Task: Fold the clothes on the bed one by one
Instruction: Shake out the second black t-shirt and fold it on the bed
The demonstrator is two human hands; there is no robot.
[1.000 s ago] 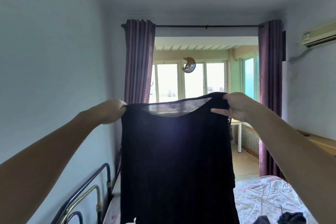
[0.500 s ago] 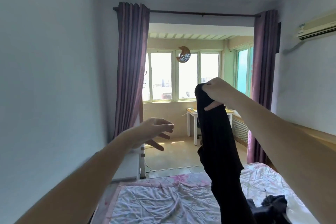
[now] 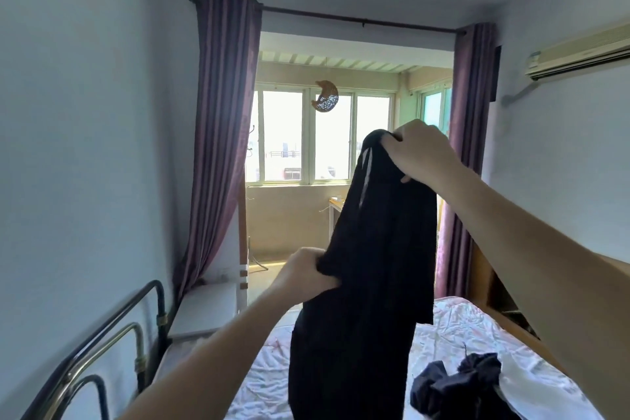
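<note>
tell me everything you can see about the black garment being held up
The black garment is a dark, thin, soft-looking fabric hanging in the air above the bed, folded or gathered lengthwise into a narrow drape. The right hand grips its top edge high up; the left hand grips its left edge about midway down. A pale streak runs near the top, perhaps a seam or light showing through. Its lower end runs out of frame. What kind of garment it is cannot be told.
</note>
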